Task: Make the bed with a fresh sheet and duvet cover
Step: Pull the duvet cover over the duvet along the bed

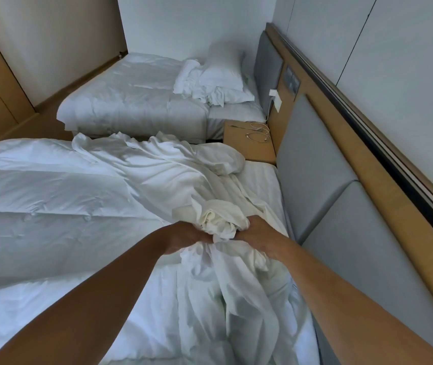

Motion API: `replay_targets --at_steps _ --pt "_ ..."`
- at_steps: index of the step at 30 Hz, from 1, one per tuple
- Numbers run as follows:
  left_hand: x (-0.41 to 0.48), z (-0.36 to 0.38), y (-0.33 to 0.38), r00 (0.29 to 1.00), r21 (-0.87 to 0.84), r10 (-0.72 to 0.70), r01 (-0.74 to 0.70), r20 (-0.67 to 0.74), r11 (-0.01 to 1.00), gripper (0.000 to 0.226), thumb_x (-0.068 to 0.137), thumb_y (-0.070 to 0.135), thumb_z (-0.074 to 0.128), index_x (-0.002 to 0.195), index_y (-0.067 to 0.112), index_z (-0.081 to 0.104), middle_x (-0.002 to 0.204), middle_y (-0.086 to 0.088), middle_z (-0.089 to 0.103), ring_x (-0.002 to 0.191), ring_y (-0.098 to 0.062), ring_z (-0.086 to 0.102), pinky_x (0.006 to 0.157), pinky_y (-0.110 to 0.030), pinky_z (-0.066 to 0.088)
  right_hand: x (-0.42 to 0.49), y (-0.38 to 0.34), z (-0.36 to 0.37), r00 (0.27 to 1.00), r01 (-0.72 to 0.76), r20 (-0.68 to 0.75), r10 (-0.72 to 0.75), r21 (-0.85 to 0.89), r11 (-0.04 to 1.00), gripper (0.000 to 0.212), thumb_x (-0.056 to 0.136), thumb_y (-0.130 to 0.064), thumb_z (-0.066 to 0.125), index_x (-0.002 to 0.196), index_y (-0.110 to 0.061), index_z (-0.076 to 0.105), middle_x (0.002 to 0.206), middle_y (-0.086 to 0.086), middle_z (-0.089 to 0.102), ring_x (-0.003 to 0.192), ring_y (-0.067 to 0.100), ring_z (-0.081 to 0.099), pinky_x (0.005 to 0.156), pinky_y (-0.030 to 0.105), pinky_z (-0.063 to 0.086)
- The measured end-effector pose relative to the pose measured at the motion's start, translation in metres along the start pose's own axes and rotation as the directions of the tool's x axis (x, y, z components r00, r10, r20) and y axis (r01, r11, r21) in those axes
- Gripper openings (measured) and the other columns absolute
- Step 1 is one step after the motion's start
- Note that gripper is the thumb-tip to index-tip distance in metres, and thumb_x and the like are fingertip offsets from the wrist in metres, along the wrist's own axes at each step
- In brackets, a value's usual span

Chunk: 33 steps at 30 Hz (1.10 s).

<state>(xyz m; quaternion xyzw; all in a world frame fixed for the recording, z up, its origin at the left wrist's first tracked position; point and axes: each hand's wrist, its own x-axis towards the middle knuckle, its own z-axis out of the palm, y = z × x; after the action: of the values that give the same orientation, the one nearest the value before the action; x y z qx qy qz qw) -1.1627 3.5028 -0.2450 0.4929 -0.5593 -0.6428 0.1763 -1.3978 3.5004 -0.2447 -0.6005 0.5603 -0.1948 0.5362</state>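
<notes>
A crumpled white duvet cover (pixel 162 167) lies in loose folds across the near bed, over a white quilted duvet (pixel 41 196). My left hand (pixel 183 237) and my right hand (pixel 258 234) sit close together and both grip a gathered bunch of the cover's fabric near the head of the bed. The fingers are buried in the cloth. More of the cover trails down from the bunch toward me. A strip of striped sheet (pixel 260 180) shows beside the grey headboard (pixel 312 180).
A second bed (pixel 131 101) stands beyond, with a pillow (pixel 223 72) and rumpled linen at its head. Between the beds is a wooden nightstand (pixel 247 148) with cables on it. Wooden wall panels and cupboards line the left; floor shows between the beds.
</notes>
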Motion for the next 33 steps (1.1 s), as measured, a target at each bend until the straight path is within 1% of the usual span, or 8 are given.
replay_targets --at_steps 5,8,11,15,19,22,28,33 --pt "-0.001 -0.009 0.003 0.994 -0.036 -0.004 0.000 -0.110 0.999 0.012 0.057 0.029 0.077 0.052 0.020 0.071 0.053 0.006 0.058 0.049 -0.007 0.048 0.047 -0.014 0.036 -0.007 -0.007 -0.009 0.921 -0.160 0.342 0.184 -0.097 0.982 0.064 0.064 -0.030 0.095 0.121 -0.016 0.070 0.115 0.006 0.075 0.110 0.023 0.070 0.101 0.041 0.054" --pt "-0.010 -0.017 0.000 0.996 0.011 -0.044 0.045 -0.081 0.999 0.005 0.065 0.020 0.084 0.065 0.021 0.078 0.070 0.003 0.070 0.068 -0.015 0.062 0.061 -0.015 0.044 -0.008 -0.010 -0.002 0.975 -0.030 0.218 0.034 -0.021 0.999 0.045 0.076 -0.027 0.088 0.118 -0.023 0.072 0.111 -0.005 0.076 0.106 0.012 0.070 0.100 0.031 0.053" --pt "-0.013 -0.008 -0.009 0.986 0.184 -0.152 0.138 0.064 0.973 0.021 0.076 0.018 0.086 0.067 0.036 0.078 0.069 0.019 0.072 0.065 0.002 0.066 0.055 -0.004 0.042 -0.004 -0.008 0.008 0.995 0.042 0.089 -0.044 0.023 0.999 0.031 0.080 -0.020 0.082 0.110 -0.021 0.075 0.105 -0.004 0.077 0.100 0.012 0.072 0.090 0.027 0.055" --pt "-0.007 0.014 -0.017 0.995 0.098 -0.093 0.095 -0.029 0.991 0.026 0.073 0.020 0.089 0.096 0.023 0.077 0.090 0.005 0.078 0.085 -0.008 0.071 0.068 -0.015 0.050 0.001 -0.006 0.018 0.989 0.073 -0.122 -0.084 -0.086 0.994 0.013 0.082 -0.022 0.077 0.088 -0.011 0.074 0.085 -0.001 0.077 0.080 0.014 0.067 0.069 0.023 0.050" --pt "-0.009 -0.001 -0.011 0.994 -0.131 0.044 -0.056 -0.095 0.990 0.035 0.068 0.019 0.076 0.103 0.015 0.073 0.102 -0.002 0.076 0.102 -0.020 0.070 0.092 -0.033 0.053 -0.002 -0.014 0.015 0.982 -0.136 0.126 0.142 -0.056 0.989 0.043 0.069 -0.060 0.083 0.103 -0.037 0.069 0.099 -0.016 0.075 0.096 0.004 0.068 0.079 0.020 0.052" --pt "-0.005 -0.006 -0.004 0.979 -0.207 0.014 -0.057 -0.202 0.977 0.030 0.068 0.021 0.068 0.093 0.006 0.070 0.094 -0.012 0.071 0.095 -0.030 0.064 0.088 -0.038 0.049 0.000 -0.015 0.009 0.929 -0.219 0.307 0.209 0.000 0.976 0.069 0.063 -0.047 0.093 0.123 -0.028 0.066 0.116 -0.004 0.074 0.110 0.017 0.069 0.097 0.036 0.054" --pt "-0.011 -0.006 -0.005 0.986 0.153 -0.167 0.163 0.009 0.975 0.026 0.073 0.022 0.088 0.097 0.023 0.078 0.098 0.005 0.078 0.093 -0.009 0.071 0.083 -0.017 0.050 0.003 -0.005 0.016 0.999 -0.042 0.020 0.041 0.009 0.999 0.019 0.081 -0.018 0.073 0.099 -0.016 0.077 0.094 0.003 0.078 0.091 0.017 0.072 0.081 0.029 0.055" --pt "-0.015 0.011 -0.006 0.989 0.135 -0.149 0.147 0.006 0.980 0.018 0.078 0.018 0.085 0.092 0.028 0.078 0.096 0.007 0.078 0.095 -0.011 0.072 0.080 -0.019 0.052 0.002 0.002 0.016 1.000 -0.006 0.001 0.006 -0.011 1.000 0.030 0.075 -0.030 0.078 0.095 -0.007 0.075 0.092 0.010 0.077 0.081 0.017 0.071 0.071 0.031 0.054"
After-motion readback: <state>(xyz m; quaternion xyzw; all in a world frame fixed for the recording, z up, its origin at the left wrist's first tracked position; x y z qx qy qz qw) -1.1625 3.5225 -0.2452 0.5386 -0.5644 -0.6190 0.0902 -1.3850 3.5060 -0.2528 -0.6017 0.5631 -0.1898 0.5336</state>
